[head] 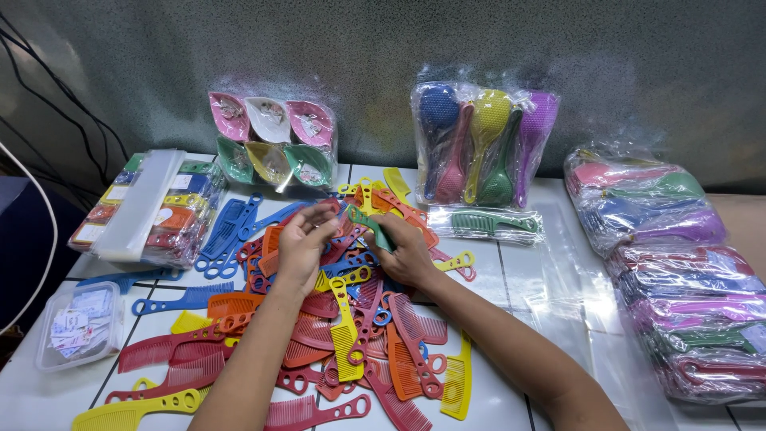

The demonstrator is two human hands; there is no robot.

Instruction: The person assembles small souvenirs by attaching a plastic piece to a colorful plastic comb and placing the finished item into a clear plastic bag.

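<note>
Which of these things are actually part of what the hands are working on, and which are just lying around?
In hand: green comb, held by right hand and left hand; loose comb pile; bagged comb.
Lying about: bagged brushes, leaf-shaped dishes, sticker tub.

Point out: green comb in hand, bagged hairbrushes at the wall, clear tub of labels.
green comb [372, 227], head view, mid-spine.
bagged hairbrushes [488, 120], head view, yellow brush head.
clear tub [49, 357], head view, front rim.

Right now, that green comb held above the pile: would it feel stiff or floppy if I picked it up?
Probably stiff: the green comb keeps a straight line while the right hand grips only one end. Likely light, since it is thin, flat plastic. It should not roll, though it might slide off the loose comb pile.
</note>
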